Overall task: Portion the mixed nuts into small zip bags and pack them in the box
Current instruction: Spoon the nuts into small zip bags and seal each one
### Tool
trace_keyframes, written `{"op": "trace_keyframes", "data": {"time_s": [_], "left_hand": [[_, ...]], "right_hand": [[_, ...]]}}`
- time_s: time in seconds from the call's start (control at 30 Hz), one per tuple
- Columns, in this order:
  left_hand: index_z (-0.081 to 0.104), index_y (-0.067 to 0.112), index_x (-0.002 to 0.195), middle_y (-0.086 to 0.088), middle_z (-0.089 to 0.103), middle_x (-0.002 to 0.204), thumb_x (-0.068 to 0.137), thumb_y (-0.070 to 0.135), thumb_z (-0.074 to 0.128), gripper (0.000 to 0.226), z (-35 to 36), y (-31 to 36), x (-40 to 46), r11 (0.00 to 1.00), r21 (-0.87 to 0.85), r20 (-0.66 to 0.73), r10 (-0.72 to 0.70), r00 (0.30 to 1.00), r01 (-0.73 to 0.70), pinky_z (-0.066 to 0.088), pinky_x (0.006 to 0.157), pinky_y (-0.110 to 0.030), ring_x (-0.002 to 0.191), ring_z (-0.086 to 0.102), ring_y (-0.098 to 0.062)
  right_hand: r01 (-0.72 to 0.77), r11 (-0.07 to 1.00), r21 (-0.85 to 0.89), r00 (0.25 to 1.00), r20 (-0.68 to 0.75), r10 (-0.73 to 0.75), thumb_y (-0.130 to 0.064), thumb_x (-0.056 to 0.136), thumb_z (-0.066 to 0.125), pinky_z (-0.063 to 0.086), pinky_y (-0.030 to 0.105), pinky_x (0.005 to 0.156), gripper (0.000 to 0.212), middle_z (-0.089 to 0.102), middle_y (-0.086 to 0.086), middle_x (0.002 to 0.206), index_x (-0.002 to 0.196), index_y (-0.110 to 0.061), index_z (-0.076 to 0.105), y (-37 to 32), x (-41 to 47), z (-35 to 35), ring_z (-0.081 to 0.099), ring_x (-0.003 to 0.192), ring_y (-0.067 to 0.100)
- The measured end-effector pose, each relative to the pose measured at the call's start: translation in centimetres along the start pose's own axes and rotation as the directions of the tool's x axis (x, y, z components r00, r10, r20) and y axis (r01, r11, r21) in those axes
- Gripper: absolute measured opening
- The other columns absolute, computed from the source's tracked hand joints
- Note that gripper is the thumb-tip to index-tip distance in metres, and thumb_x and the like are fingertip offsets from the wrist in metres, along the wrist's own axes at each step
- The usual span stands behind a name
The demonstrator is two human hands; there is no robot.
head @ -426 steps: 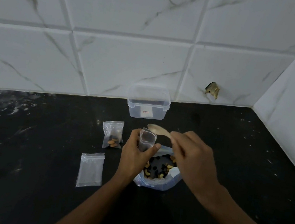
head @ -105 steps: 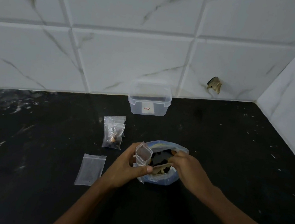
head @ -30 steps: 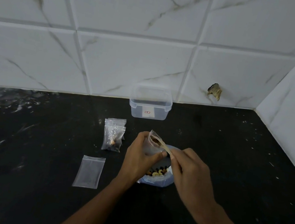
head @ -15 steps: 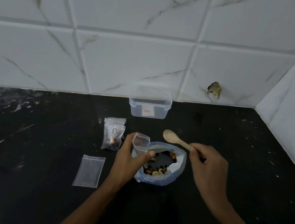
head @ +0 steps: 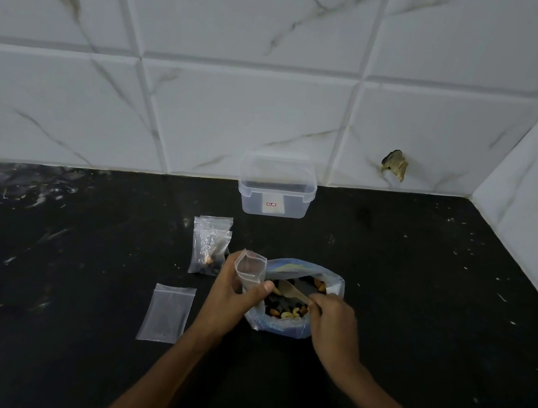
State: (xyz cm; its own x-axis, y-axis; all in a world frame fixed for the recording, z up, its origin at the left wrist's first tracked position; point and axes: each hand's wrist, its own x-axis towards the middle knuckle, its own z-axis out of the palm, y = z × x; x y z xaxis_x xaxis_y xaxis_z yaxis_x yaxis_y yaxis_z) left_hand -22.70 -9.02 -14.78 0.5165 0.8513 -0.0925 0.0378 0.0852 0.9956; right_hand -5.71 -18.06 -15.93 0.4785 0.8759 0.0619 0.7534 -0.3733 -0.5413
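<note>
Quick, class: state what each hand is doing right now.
Left hand: closed, holding the small zip bag open.
Right hand: closed on the wooden spoon, in the nut bag.

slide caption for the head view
Right hand dips wooden spoon into nut bag; left hand holds small clear zip bag.

Left hand [head: 233, 297] holding open zip bag [head: 250, 269], right hand [head: 331, 319] dipping wooden spoon [head: 293, 291] into nut bag [head: 290, 326]

Box [head: 276, 191] label, nut bag [head: 281, 326] print: both illegible.
</note>
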Motion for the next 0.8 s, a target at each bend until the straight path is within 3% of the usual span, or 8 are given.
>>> {"op": "trace_keyframes", "data": {"time_s": [0.23,0.33,0.5,0.6,0.8], "left_hand": [[0.05,0.035,0.126,0.004,0.065,0.122,0.072,0.039,0.079,0.062,-0.2,-0.1,0.3,0.998,0.069,0.013,0.007,1.0,-0.007,0.053,0.098,-0.044,0.114,0.063,-0.01],[0.051,0.033,0.126,0.004,0.064,0.121,0.071,0.043,0.078,0.062,-0.2,0.0,0.1,0.994,0.105,0.029,0.009,1.0,-0.012,0.053,0.098,-0.046,0.114,0.063,-0.012],[0.051,0.033,0.124,0.005,0.064,0.121,0.068,0.046,0.078,0.064,-0.5,0.1,-0.5,0.995,0.102,0.048,-0.006,0.999,0.001,0.053,0.097,-0.044,0.112,0.063,-0.01],[0.052,0.036,0.122,0.005,0.065,0.12,0.069,0.043,0.08,0.06,-0.6,0.3,-0.7,0.996,0.085,0.037,-0.011,0.999,0.008,0.054,0.095,-0.039,0.112,0.064,-0.009],[0.05,0.047,0.118,0.015,0.063,0.117,0.079,0.033,0.078,0.051,-0.5,0.8,-0.6,0.993,0.121,-0.001,0.009,1.0,-0.009,0.053,0.089,-0.027,0.108,0.062,0.002]], "right_hand": [[-0.037,0.994,0.104,0.992,0.12,0.024,-0.014,0.095,0.054,0.052,0.021,0.068,0.018,0.062,-0.009,0.083,0.089,-0.019,0.07,-1.1,-1.2,0.8,0.061,0.077,0.003],[-0.178,0.968,0.179,0.966,0.218,0.137,-0.015,0.097,0.052,0.049,0.016,0.069,0.019,0.063,-0.008,0.089,0.099,-0.017,0.071,-1.7,-1.1,0.7,0.059,0.08,0.001],[-0.479,0.811,0.335,0.867,0.323,0.378,-0.018,0.096,0.053,0.051,0.023,0.067,0.017,0.064,-0.005,0.09,0.099,-0.019,0.07,-1.4,-0.4,-0.2,0.061,0.078,0.007],[-0.531,0.754,0.386,0.844,0.321,0.43,-0.014,0.094,0.055,0.044,0.022,0.058,0.017,0.066,0.001,0.082,0.09,-0.017,0.071,-0.9,-0.4,-0.9,0.058,0.068,0.009],[-0.625,0.606,0.492,0.781,0.376,0.5,-0.005,0.093,0.053,0.043,0.024,0.054,0.019,0.061,0.008,0.076,0.091,-0.013,0.069,0.0,-0.8,-3.2,0.052,0.062,0.014]]}}
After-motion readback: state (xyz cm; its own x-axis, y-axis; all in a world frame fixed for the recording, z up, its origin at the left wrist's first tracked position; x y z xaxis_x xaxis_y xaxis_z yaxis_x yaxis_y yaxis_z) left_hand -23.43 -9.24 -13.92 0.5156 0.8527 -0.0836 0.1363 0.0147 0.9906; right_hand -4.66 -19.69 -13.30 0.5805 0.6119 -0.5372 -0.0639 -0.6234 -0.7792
